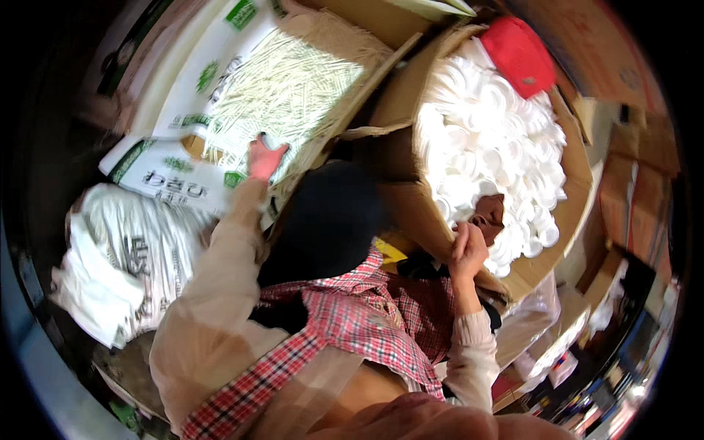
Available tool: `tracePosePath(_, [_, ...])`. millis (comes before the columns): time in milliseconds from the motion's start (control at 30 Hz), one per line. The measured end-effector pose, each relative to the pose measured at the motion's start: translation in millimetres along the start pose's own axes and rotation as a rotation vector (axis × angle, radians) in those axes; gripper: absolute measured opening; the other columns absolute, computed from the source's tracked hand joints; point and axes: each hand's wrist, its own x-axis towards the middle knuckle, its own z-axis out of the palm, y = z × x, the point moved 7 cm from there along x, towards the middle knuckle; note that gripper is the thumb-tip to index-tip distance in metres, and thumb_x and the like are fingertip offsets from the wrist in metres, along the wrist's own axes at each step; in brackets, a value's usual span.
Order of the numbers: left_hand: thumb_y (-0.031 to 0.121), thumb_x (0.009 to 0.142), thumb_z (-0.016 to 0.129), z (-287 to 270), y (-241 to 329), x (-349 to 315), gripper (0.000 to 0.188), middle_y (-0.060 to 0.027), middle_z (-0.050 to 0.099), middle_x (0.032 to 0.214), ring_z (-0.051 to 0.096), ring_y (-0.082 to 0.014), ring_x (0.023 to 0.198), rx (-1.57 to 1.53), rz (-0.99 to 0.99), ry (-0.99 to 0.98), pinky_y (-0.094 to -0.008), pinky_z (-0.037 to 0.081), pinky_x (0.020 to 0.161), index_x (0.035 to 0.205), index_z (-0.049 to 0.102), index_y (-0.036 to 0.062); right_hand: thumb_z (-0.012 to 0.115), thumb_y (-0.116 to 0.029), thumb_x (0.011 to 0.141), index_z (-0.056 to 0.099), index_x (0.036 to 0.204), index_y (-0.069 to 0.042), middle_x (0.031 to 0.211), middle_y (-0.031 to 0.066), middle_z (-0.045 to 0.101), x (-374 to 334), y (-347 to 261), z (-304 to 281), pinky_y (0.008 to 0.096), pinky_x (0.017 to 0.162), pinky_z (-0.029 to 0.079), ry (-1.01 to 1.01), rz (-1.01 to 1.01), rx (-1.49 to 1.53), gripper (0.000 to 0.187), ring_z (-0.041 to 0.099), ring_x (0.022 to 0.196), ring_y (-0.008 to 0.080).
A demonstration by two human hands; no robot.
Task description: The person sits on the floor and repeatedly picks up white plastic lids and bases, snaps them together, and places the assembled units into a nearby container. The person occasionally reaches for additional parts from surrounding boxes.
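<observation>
My left hand (pixel 267 158), in a pink-red covering, is over a large box of thin pale sticks (pixel 293 84). Its thumb and forefinger look apart, with a small dark curve between them that I cannot make out. My right hand (pixel 469 251) is closed at the near rim of a cardboard box (pixel 411 158). A crumpled dark brown piece, like cloth or a glove (pixel 488 213), sticks out from its fingers. Beneath it lies a heap of round white plastic lids or shallow cups (pixel 499 139) filling the box.
Printed white sacking (pixel 165 172) lines the stick box's left side. A bulging white sack (pixel 132 257) stands nearer on the left. A dark rounded shape (pixel 330 220) sits between the boxes. Something red (pixel 519 55) lies at the lid box's far edge. More cartons (pixel 636 198) stand right.
</observation>
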Motion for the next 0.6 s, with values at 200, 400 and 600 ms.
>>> tracePosePath(200, [0.008,0.077,0.071,-122.2,265.1,-87.9,0.070,-0.0104,0.052,0.123,0.052,-0.0171,0.109,-1.103,0.348,-0.550,-0.0306,0.044,0.094,0.137,0.038,0.0022,0.054,-0.014,0.091,0.063,0.083,-0.002,0.073,0.0127,0.061,5.9,-1.3,-2.7,0.0365,0.061,0.047,0.010,-0.027,0.004,0.018,0.060,0.067,0.0297])
tracePosePath(400, [0.019,0.079,0.068,-129.3,346.1,-62.0,0.073,-0.0248,0.043,0.135,0.042,-0.0346,0.127,-0.625,0.812,-0.251,-0.0365,0.034,0.106,0.139,0.031,-0.0017,0.053,-0.013,0.091,0.064,0.082,-0.001,0.072,0.0146,0.061,3.2,-4.4,-4.6,0.0371,0.057,0.046,-0.048,0.073,0.084,0.019,0.059,0.063,0.0305])
tracePosePath(600, [0.032,0.083,0.066,-37.9,227.9,248.3,0.045,-0.0144,0.065,0.111,0.062,-0.0266,0.103,-0.155,0.499,0.065,-0.0341,0.047,0.089,0.119,0.057,0.0064,0.050,-0.010,0.090,0.062,0.079,0.000,0.070,0.0144,0.057,9.1,-9.1,-0.2,0.0375,0.058,0.045,-0.099,0.011,0.033,0.019,0.057,0.063,0.0302])
